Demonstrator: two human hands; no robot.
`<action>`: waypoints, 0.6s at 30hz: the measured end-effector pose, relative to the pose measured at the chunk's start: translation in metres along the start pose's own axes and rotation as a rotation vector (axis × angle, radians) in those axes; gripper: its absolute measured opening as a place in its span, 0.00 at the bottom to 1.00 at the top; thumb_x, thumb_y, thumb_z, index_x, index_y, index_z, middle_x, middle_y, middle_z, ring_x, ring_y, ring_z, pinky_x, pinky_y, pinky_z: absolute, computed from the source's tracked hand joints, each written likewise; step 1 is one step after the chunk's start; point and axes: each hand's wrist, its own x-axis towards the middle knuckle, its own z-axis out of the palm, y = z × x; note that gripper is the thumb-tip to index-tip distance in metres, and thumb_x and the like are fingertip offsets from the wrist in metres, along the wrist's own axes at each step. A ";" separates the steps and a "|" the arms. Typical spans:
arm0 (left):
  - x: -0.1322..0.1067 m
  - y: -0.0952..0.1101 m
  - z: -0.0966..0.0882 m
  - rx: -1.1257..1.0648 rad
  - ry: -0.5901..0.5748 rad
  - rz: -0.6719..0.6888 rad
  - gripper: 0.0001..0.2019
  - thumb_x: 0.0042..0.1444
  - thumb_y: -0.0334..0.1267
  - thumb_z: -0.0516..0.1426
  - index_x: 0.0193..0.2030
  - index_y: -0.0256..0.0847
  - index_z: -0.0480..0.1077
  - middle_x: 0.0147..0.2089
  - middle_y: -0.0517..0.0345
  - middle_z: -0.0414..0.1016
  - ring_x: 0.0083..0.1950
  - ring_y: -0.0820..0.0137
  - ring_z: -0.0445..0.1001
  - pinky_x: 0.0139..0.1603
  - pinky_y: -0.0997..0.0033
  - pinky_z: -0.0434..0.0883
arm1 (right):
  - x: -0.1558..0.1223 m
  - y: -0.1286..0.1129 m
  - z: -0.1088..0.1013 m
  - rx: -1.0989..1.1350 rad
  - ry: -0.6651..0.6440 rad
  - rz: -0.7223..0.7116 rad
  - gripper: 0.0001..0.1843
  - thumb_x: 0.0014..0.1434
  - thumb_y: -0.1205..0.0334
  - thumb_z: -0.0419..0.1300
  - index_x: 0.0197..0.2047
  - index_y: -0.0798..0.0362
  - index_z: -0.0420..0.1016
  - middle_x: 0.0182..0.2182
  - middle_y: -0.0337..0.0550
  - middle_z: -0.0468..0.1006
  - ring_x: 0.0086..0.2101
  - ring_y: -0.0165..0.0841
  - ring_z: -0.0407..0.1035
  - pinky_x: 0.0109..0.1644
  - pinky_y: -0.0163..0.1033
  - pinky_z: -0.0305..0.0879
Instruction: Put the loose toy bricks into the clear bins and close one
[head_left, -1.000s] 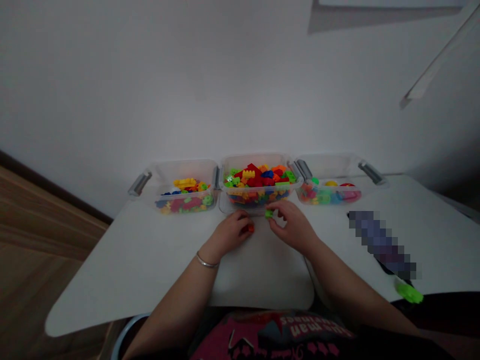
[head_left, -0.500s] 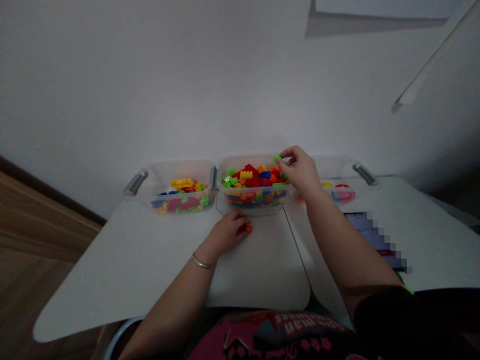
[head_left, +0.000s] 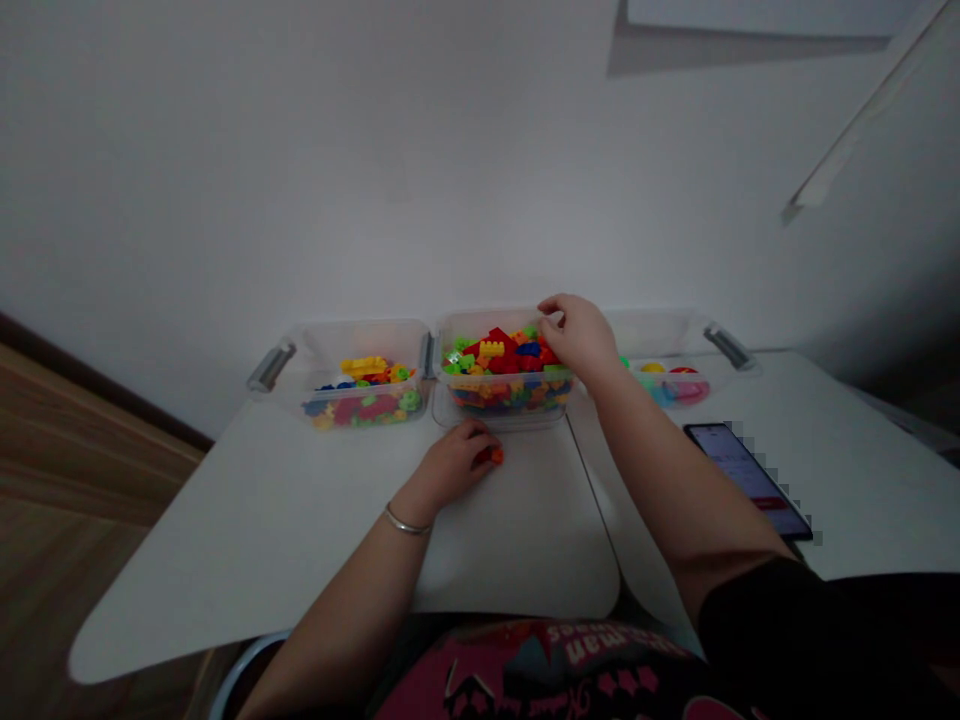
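My left hand (head_left: 457, 462) rests on the table in front of the middle box, its fingers closed round a small orange-red building block (head_left: 495, 455). Most of that block is hidden by the fingers. Over the right side of the middle clear plastic box (head_left: 510, 379) is my right hand (head_left: 581, 335). Its thumb and forefinger are apart and nothing shows between them. A light green block (head_left: 530, 331) lies on the heap just left of these fingers. The heap also holds a yellow block (head_left: 492, 349), red pieces (head_left: 504, 355) and a blue piece (head_left: 529, 349).
A clear box (head_left: 367, 395) of coloured pieces stands on the left. Behind my right forearm is another clear box (head_left: 664, 325) with yellow, red and pink things. A phone (head_left: 742, 475) lies on the right of the white table (head_left: 517, 550). The wall rises behind the boxes.
My right hand has moved slightly left and opened, letting go of the green block, which now lies among the pieces in the middle box. My left hand stays in place.
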 end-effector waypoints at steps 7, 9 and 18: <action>0.000 0.005 -0.002 -0.001 0.013 -0.019 0.13 0.57 0.36 0.60 0.49 0.40 0.72 0.50 0.49 0.68 0.49 0.65 0.71 0.52 0.62 0.72 | -0.077 -0.034 -0.012 0.285 0.056 -0.291 0.09 0.59 0.65 0.55 0.42 0.51 0.74 0.35 0.43 0.77 0.34 0.34 0.70 0.42 0.40 0.66; -0.001 0.006 -0.003 -0.004 0.034 -0.015 0.13 0.57 0.38 0.60 0.50 0.41 0.72 0.50 0.49 0.68 0.50 0.64 0.71 0.52 0.62 0.72 | -0.103 -0.036 -0.001 0.282 -0.056 -0.282 0.08 0.59 0.66 0.56 0.41 0.52 0.74 0.37 0.44 0.77 0.36 0.34 0.70 0.43 0.39 0.66; -0.003 -0.004 -0.005 0.059 0.028 -0.066 0.21 0.53 0.35 0.62 0.54 0.43 0.69 0.52 0.50 0.66 0.52 0.63 0.70 0.53 0.62 0.73 | -0.158 -0.027 0.046 0.064 -0.433 -0.162 0.11 0.60 0.59 0.60 0.46 0.51 0.74 0.42 0.46 0.76 0.43 0.38 0.71 0.46 0.42 0.67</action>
